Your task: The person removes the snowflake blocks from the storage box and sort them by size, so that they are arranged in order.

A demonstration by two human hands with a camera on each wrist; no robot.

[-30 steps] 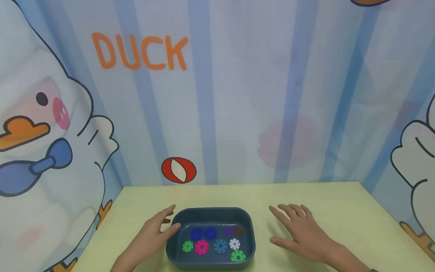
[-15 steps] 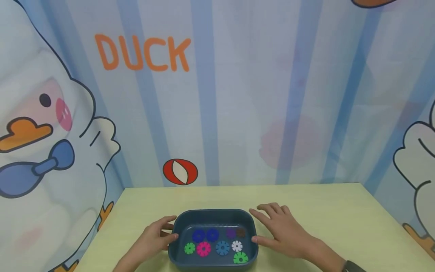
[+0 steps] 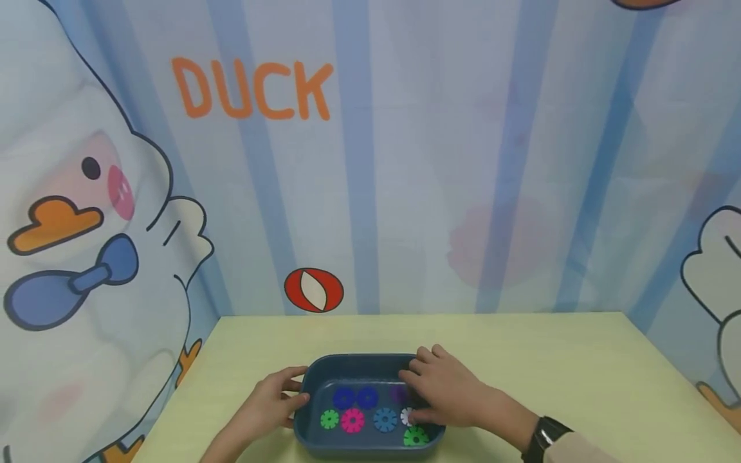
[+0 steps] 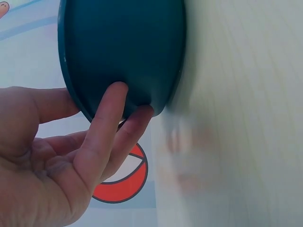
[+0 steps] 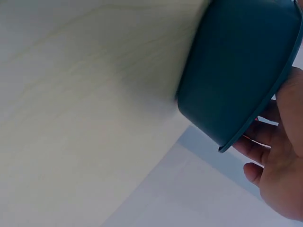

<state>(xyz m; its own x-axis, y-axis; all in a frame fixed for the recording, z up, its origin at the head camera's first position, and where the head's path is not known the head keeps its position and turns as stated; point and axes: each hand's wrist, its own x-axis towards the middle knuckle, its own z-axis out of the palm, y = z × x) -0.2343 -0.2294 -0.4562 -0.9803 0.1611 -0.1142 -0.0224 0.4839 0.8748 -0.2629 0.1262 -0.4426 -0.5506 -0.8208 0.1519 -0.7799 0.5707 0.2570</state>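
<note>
A dark blue plastic tub [image 3: 370, 368] stands at the front of the table. Flat, slotted plastic discs lie in it: two dark blue discs [image 3: 367, 397], a purple disc [image 3: 397, 393], a blue disc [image 3: 384, 419], a pink disc [image 3: 352, 420], a white disc [image 3: 405, 416], and two green ones, a small green disc [image 3: 330, 419] among them. My left hand [image 3: 263, 402] holds the tub's left end, its thumb at the rim and fingers [image 4: 111, 106] against the outer wall. Over the right rim, my right hand [image 3: 448, 392] reaches in, thumb overlapping the white disc. It covers the tub's right side.
The pale yellow table [image 3: 538, 347] extends behind and to both sides of the tub. A striped cloth backdrop [image 3: 405, 161] with cartoon ducks and the word DUCK rises at the table's back edge. A black watch [image 3: 544, 437] is on my right wrist.
My right hand has moved left from beside the tub, across its rim and over the discs. My left hand has settled at the tub's left end.
</note>
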